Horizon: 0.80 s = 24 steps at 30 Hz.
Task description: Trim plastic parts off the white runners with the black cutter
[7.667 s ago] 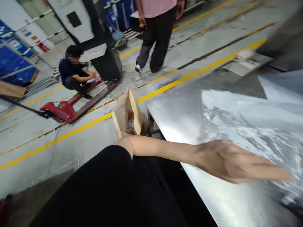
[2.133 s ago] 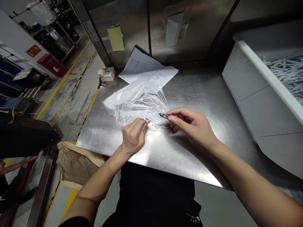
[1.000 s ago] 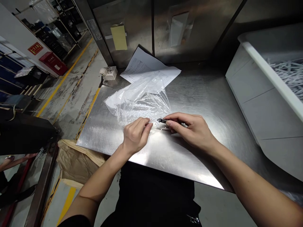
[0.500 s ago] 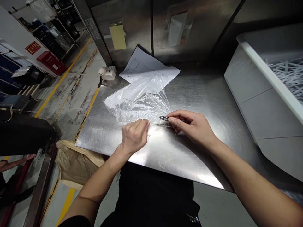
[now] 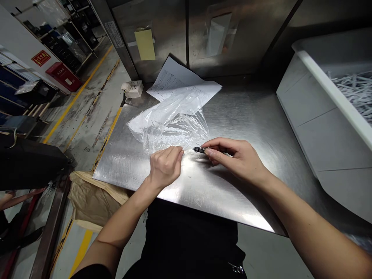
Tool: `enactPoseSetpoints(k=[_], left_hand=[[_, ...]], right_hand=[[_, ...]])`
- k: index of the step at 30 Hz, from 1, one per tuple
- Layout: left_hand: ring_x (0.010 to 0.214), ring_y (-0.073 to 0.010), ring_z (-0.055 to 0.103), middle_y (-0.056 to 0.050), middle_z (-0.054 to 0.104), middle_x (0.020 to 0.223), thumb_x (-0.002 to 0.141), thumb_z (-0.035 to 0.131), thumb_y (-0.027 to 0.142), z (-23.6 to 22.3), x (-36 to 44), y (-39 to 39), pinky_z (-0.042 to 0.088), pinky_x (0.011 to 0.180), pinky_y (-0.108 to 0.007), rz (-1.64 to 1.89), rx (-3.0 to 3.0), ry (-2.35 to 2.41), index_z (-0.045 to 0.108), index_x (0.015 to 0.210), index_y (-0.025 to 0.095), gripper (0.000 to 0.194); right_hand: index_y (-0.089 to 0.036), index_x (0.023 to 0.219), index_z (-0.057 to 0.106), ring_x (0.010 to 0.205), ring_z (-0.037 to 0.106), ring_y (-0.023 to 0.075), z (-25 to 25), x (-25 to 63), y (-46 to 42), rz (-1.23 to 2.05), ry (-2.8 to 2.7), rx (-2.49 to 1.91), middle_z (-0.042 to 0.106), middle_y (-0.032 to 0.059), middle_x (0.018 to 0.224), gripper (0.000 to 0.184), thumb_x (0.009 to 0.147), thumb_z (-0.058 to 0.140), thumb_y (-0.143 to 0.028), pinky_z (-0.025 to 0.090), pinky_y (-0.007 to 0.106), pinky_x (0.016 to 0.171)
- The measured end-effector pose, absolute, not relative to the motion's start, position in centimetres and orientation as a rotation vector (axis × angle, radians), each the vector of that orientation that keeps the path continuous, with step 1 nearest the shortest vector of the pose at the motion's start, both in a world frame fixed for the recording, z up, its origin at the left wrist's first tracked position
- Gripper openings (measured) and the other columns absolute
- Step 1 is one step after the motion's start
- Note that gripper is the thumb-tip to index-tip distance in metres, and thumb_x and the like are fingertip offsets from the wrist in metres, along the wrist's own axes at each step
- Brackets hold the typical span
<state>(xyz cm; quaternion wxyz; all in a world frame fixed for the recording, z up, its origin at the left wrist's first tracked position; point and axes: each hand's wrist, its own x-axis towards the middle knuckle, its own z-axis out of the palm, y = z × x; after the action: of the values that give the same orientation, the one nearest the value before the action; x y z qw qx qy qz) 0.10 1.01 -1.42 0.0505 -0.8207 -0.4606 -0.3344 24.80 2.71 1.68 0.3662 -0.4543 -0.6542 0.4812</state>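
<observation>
A crumpled clear plastic bag lies on a steel table. My left hand pinches the bag's near edge between thumb and fingers. My right hand grips a small dark metal tool whose tip points left, at the bag's edge, close to my left fingertips. Whether the tip touches the plastic I cannot tell.
Printed papers lie under the bag's far side. A white bin with shredded white strips stands at the right. A power strip sits at the table's far left corner. A brown paper sack stands on the floor, left of my legs.
My right hand has moved the tool slightly left and down toward the bag's edge since half a second ago. My left hand keeps its pinch in the same place.
</observation>
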Motion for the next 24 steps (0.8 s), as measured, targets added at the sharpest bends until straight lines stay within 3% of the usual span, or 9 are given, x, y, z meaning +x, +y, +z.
enactPoseSetpoints(k=[7, 19, 24], left_hand=[[0.061, -0.0106, 0.061, 0.0, 0.071, 0.077, 0.106, 0.053, 0.015, -1.44, 0.08, 1.0, 0.035, 0.055, -0.029, -1.002, -2.495, -1.396, 0.065, 0.097, 0.018, 0.016], [0.056, -0.0094, 0.058, 0.002, 0.069, 0.072, 0.101, 0.058, 0.016, -1.58, 0.22, 0.92, 0.031, 0.052, -0.029, -1.006, -2.523, -1.421, 0.065, 0.087, 0.017, 0.016], [0.059, -0.0098, 0.06, 0.001, 0.07, 0.073, 0.103, 0.056, 0.016, -1.42, 0.27, 0.84, 0.035, 0.054, -0.028, -1.028, -2.578, -1.424, 0.066, 0.09, 0.017, 0.017]], right_hand=[[-0.023, 0.105, 0.082, 0.066, 0.066, 0.0198, 1.36, 24.39, 2.57, 1.28, -1.622, -1.184, 0.073, 0.0036, 0.078, 0.029, 0.099, 0.075, -0.05, 0.052, 0.035, 0.064], [-0.021, 0.091, 0.081, 0.059, 0.055, 0.0166, 1.5, 23.86, 2.49, 1.297, -1.567, -1.231, 0.066, 0.0027, 0.069, 0.032, 0.097, 0.074, -0.052, 0.04, 0.032, 0.054], [-0.021, 0.095, 0.079, 0.058, 0.054, 0.0161, 1.62, 24.24, 2.62, 1.306, -1.488, -1.223, 0.061, 0.0002, 0.065, 0.03, 0.098, 0.075, -0.05, 0.043, 0.031, 0.054]])
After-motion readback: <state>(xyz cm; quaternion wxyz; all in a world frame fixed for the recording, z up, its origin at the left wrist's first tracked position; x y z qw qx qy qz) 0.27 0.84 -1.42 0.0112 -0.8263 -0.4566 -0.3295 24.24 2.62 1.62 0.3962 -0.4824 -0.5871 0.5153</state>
